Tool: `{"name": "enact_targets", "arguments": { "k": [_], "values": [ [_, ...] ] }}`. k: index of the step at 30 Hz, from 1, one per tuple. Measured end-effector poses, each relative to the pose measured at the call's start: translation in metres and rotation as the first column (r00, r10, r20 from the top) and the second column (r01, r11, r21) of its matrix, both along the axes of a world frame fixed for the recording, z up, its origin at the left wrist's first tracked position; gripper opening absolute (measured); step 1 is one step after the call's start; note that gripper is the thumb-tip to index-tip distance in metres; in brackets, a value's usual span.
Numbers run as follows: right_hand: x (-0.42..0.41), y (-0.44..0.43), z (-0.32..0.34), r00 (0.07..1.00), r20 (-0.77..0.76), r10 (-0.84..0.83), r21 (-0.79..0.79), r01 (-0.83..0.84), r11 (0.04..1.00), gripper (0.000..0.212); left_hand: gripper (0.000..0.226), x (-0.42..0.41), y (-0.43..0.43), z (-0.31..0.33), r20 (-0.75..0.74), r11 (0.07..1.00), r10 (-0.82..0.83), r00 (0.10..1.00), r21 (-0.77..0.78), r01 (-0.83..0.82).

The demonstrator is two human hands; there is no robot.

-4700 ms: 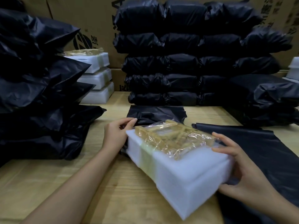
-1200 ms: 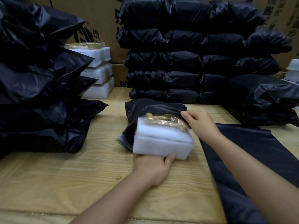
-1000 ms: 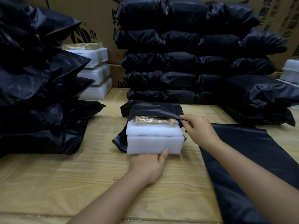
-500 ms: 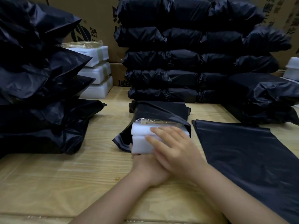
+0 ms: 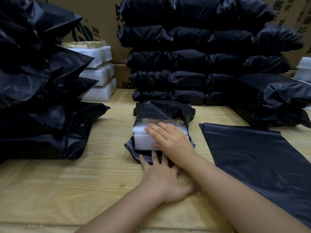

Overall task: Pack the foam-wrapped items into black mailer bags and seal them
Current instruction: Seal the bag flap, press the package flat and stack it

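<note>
- A person's right hand (image 5: 170, 140) lies flat against the near end of a foam-wrapped item (image 5: 143, 138). The fingers are straight and spread, pressing rather than gripping.
- The left hand (image 5: 161, 177) rests palm down on the wooden bench (image 5: 67, 182). Its fingers are splayed and straight, the tips on the lower lip of the black mailer bag (image 5: 161, 110), and it holds nothing.
- The item sits partly inside that bag at the middle of the bench. Its far end is covered, while the white near end and a strip of clear-film top show at the mouth.
- This parcel looks roughly half inserted. By the look of it, it needs pushing fully in, then the flap must be closed and sealed.
- Much of the job appears done. A tall stack of filled bags (image 5: 202, 56) stands at the back and a heap of filled bags (image 5: 42, 81) stands at the left (whether each is sealed cannot be told from here).
- Work remains. Three unpacked foam blocks (image 5: 99, 71) are stacked at back left, and another white block (image 5: 304, 68) shows at the right edge.
- A pile of flat empty mailer bags (image 5: 252, 157) lies just right of the hands.
- Printed cardboard cartons (image 5: 101, 17) stand behind the stacks.
</note>
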State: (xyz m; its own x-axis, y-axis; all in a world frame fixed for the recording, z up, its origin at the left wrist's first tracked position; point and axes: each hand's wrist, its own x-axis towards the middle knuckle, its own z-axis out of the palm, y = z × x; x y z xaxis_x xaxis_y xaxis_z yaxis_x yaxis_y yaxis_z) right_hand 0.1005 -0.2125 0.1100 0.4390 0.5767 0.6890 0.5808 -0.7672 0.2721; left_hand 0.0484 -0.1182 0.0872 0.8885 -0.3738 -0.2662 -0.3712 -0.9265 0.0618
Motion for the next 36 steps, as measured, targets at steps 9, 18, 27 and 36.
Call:
{"name": "enact_targets", "arguments": {
  "k": [9,18,27,36],
  "values": [
    [-0.018,-0.039,-0.005,0.983,-0.069,-0.171,0.490,0.183,0.852,0.044,0.042,0.019,0.029,0.035,-0.099,0.927,0.010,0.995,-0.372,-0.047],
    [-0.024,-0.056,-0.013,0.745,-0.651,-0.144,0.604,0.624,0.496,0.017,0.029,0.006,0.012,0.010,0.340,0.961,0.042,0.940,-0.271,0.055],
    [-0.052,-0.050,0.010,0.954,-0.169,-0.246,0.505,0.299,0.810,0.029,0.041,0.003,0.005,0.005,0.283,0.980,0.033,0.959,-0.198,0.024],
    [-0.002,0.007,0.041,0.826,-0.276,-0.491,-0.249,0.432,0.867,0.131,0.070,-0.005,0.002,0.008,0.123,0.998,-0.034,0.992,-0.041,0.040]
  ]
}}
